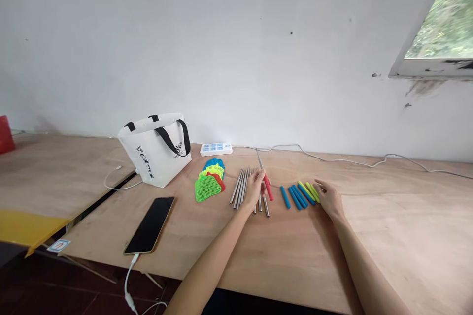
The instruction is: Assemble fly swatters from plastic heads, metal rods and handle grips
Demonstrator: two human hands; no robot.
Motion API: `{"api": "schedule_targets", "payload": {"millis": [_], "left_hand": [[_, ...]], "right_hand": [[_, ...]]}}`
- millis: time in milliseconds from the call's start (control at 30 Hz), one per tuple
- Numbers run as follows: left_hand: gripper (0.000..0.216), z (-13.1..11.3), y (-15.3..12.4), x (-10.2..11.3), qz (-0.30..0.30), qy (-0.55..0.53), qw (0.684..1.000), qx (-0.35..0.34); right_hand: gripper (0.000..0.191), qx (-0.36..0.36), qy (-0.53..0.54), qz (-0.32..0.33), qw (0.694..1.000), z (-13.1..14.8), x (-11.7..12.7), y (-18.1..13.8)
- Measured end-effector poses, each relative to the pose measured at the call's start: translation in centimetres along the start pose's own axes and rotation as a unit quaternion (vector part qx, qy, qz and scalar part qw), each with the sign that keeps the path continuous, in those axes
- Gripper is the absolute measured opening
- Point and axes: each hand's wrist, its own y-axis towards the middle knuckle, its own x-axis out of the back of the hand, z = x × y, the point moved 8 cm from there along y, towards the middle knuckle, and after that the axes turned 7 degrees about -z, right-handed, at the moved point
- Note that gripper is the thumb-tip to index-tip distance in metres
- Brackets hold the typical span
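While the left hand (253,189) pinches a slim silver metal rod with a red tubular grip (268,188) upright-tilted over a spread of loose silver metal rods (236,188), the right hand (330,200) curls at the right end of a row of short blue cylinders (285,197) and yellow-green cylinders (306,192); whether its fingers grasp the last one or only brush it, I cannot tell; the hands are apart, with most of that row between them; being round, the cylinders might roll if nudged, and a low sweep of the left hand could scatter the rods; the left forearm might also snag the white charging cable (128,275) and drag the black-screened phone (150,226) off the table's near edge; the left hand covers part of the rods, so their count is uncertain; the green perforated flap (207,188) overlaps others beneath; both forearms are cut off at the bottom.
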Motion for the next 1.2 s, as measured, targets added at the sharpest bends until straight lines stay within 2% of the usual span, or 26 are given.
{"api": "schedule_targets", "payload": {"millis": [100,200,300,400,467,533,633,767,933,1033,1133,1200], "left_hand": [[0.050,0.3,-0.8,-0.6,0.024,-0.163,0.985,0.054],[0.052,0.3,-1.3,-1.1,0.043,-0.219,0.971,0.087],[0.051,0.6,-1.4,-0.8,0.023,-0.224,0.969,0.105],[0.053,0.4,-1.4,-0.5,0.000,-0.217,0.972,0.089],[0.054,0.2,-1.5,-0.8,0.008,-0.206,0.975,0.076],[0.054,0.2,-1.6,-1.3,0.022,-0.194,0.978,0.069],[0.054,0.4,-1.7,-1.6,0.026,-0.174,0.983,0.055],[0.052,0.3,-1.5,-1.4,0.021,-0.155,0.987,0.033],[0.050,0.2,-1.1,-0.8,-0.026,-0.169,0.985,0.019],[0.048,0.2,-0.3,0.9,-0.088,-0.181,0.979,0.022],[0.047,0.0,0.8,4.9,-0.202,-0.209,0.957,0.010],[0.047,-0.3,1.4,6.8,-0.225,-0.206,0.952,-0.003]], "right_hand": [[0.048,0.014,0.003,0.001,1.000,0.6,-0.3,-0.5],[0.052,0.016,-0.015,-0.017,1.000,0.7,0.4,-0.6],[0.055,0.032,-0.034,-0.036,0.998,1.5,1.5,-0.7],[0.054,0.077,-0.035,-0.037,0.996,4.4,1.9,-1.9],[0.053,0.152,-0.031,-0.008,0.988,7.8,1.2,-3.6],[0.050,0.249,-0.042,0.052,0.966,11.4,-0.3,-6.0],[0.047,0.328,-0.029,0.096,0.939,14.9,-1.9,-8.9],[0.045,0.342,0.010,0.091,0.935,16.4,-2.3,-10.1],[0.040,0.348,0.043,0.088,0.932,17.9,-2.3,-10.8],[0.039,0.381,0.040,0.079,0.920,18.9,-2.0,-11.8],[0.040,0.455,0.011,0.101,0.885,19.3,-1.9,-13.4],[0.040,0.476,-0.003,0.118,0.871,19.0,-2.1,-13.8]]}}
